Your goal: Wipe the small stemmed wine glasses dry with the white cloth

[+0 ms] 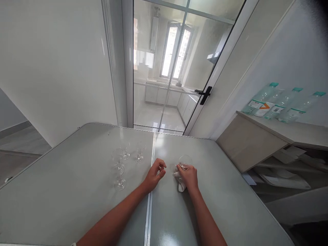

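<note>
My right hand is closed around a white cloth and the stem of a clear stemmed glass that stands on the grey table. My left hand hovers just left of it, fingers loosely curled with nothing in them. Three more clear stemmed glasses stand to the left: one nearest me, one behind it and one closer to the table's centre seam.
A wooden shelf unit stands against the table's right side, with three plastic water bottles lying on top and papers below. A glass sliding door is behind the table.
</note>
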### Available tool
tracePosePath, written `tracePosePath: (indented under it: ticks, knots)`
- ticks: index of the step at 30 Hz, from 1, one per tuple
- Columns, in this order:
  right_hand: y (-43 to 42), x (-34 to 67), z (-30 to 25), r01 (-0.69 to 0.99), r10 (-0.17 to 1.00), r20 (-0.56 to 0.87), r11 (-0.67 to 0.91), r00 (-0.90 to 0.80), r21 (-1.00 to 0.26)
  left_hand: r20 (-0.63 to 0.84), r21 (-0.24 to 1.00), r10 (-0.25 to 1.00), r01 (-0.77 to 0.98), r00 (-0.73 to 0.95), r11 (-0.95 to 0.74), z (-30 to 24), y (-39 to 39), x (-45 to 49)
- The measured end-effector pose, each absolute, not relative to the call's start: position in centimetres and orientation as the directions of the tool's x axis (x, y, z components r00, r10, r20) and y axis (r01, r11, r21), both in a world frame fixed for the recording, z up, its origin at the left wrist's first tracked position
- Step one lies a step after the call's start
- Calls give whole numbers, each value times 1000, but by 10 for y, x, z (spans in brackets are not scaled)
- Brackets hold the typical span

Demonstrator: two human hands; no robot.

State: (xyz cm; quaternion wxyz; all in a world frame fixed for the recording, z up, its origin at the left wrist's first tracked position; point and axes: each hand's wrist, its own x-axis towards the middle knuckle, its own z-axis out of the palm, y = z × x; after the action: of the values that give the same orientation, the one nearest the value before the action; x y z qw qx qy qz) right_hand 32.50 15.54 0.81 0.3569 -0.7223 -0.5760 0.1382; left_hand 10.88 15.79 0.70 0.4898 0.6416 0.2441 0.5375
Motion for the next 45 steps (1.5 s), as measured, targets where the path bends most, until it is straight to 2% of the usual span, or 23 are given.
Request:
tracePosePath:
  ticks: [5, 9, 19, 22, 25, 28, 32, 34, 36, 40, 42, 45]
  knots:
    - [163, 336, 11, 740, 922, 164, -166, 351, -652, 444, 896, 795, -177, 414, -408, 12, 156, 111]
    - [167, 338, 9, 733, 919, 120, -216, 376, -645, 421, 907, 812, -186, 405, -378, 13, 158, 110]
    - [170, 342, 7, 713, 911, 112, -229, 396, -663, 409, 912, 823, -176, 394, -370, 13, 159, 110]
    - [162, 337, 12, 737, 891, 152, -247, 428, -629, 406, 914, 828, -193, 386, -358, 13, 159, 111]
    - [151, 321, 25, 792, 826, 305, -250, 475, -557, 352, 933, 868, -210, 350, -293, 9, 161, 112]
    - [144, 292, 52, 836, 818, 445, -77, 365, -543, 274, 943, 934, -252, 228, -215, 3, 165, 114]
    - [151, 233, 97, 821, 891, 452, 221, 50, -526, 115, 915, 993, -391, 18, -99, -6, 170, 115]
    - [161, 203, 114, 832, 905, 400, 330, -145, -445, 45, 901, 995, -428, -86, -78, -10, 173, 115]
    - [174, 177, 123, 857, 911, 313, 375, -269, -354, 16, 899, 985, -429, -173, -90, -12, 175, 114]
    - [195, 152, 121, 901, 933, 153, 355, -326, -247, 27, 894, 980, -434, -198, -112, -14, 176, 113]
    - [199, 158, 117, 889, 938, 176, 342, -300, -305, 34, 893, 987, -439, -157, -101, -15, 177, 115]
    - [200, 190, 115, 756, 929, 297, 356, -221, -550, 26, 897, 997, -438, -76, -57, -17, 178, 117]
